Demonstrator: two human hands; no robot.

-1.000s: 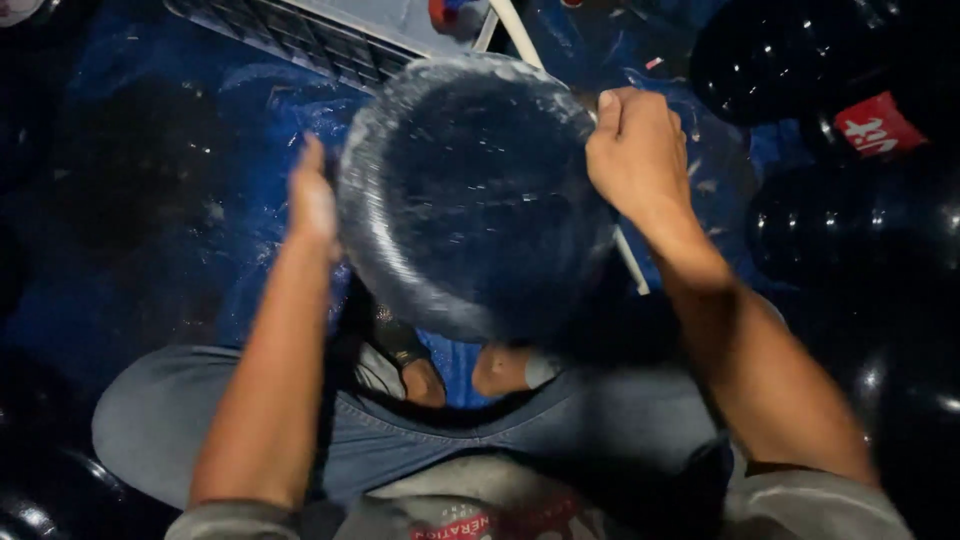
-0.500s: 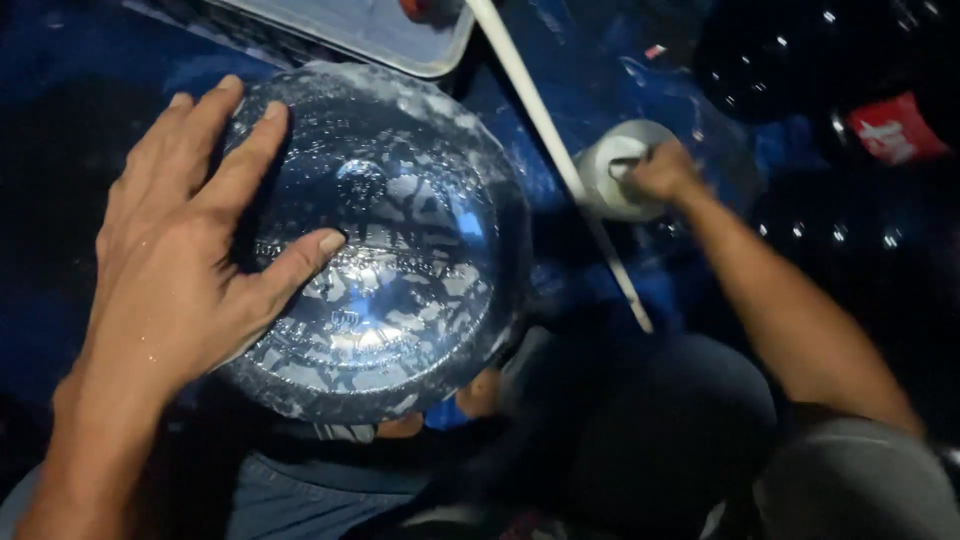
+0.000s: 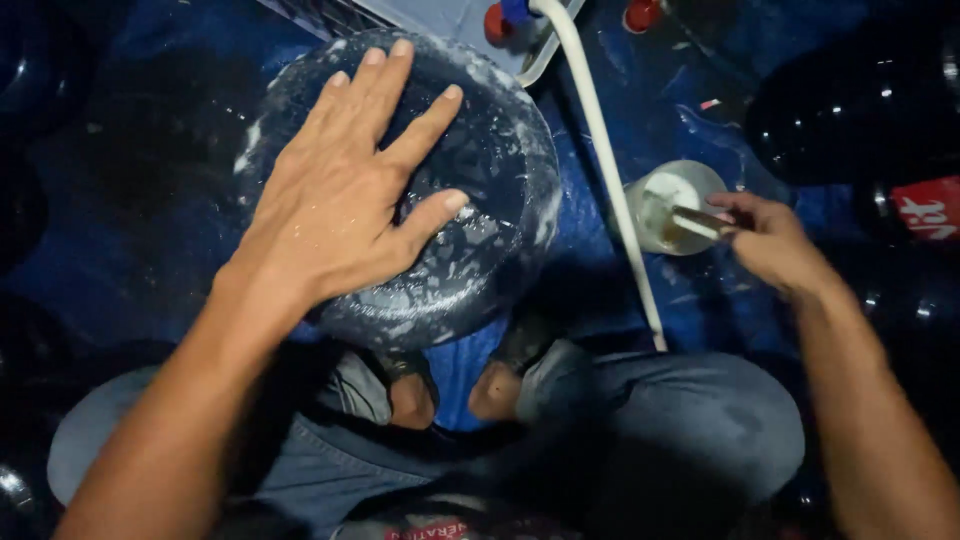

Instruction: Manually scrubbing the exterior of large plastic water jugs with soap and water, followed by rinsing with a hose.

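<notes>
A large dark round ball-like object (image 3: 500, 210), smeared with white paste, rests between my knees on a blue floor. My left hand (image 3: 345, 190) lies flat on its top with the fingers spread. To the right, my right hand (image 3: 765, 235) pinches a small flat brush or stick (image 3: 695, 220) whose tip dips into a small white cup (image 3: 670, 205) of pale paste. The cup stands on the floor beside the round object.
A white pipe (image 3: 610, 170) runs diagonally between the round object and the cup. Large dark bottles (image 3: 870, 100) stand at the right, one with a red label. A grey tray (image 3: 450, 20) with red and blue caps lies at the top. My legs in grey jeans (image 3: 680, 420) fill the bottom.
Earlier both hands held the round object by its sides. My left hand moved onto its top and spread flat; my right hand let go and reached to the cup with the stick.
</notes>
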